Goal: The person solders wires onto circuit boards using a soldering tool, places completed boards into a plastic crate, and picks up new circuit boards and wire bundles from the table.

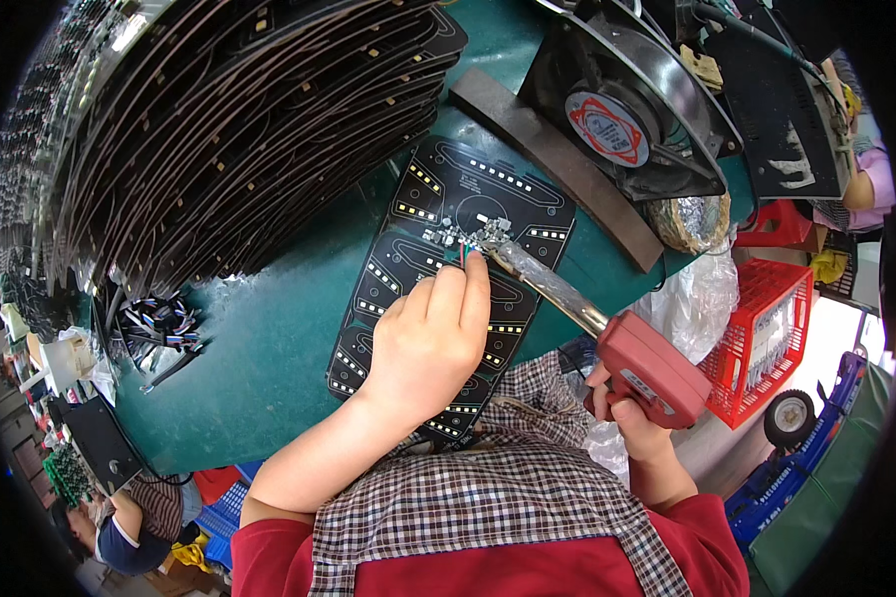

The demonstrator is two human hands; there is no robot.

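A black circuit board [398,261] with rows of small light squares lies on the green table in front of me. Small electronic parts cluster at its middle. My left hand [430,338] rests over the board, with its fingertips pinching thin coloured wires [465,253] against that cluster. In my right hand [639,430] is a red soldering gun [655,368], gripped by its handle. Its metal barrel slants up and left, and the tip meets the parts right beside my left fingertips. The fingertips partly hide the exact contact point.
Many black boards stand stacked [249,129] at the left and back. Short cut wires [159,333] lie left on the green table [259,378]. A dark bar [558,164] and a fan [622,119] stand behind right. A red crate [767,333] sits beyond the right edge.
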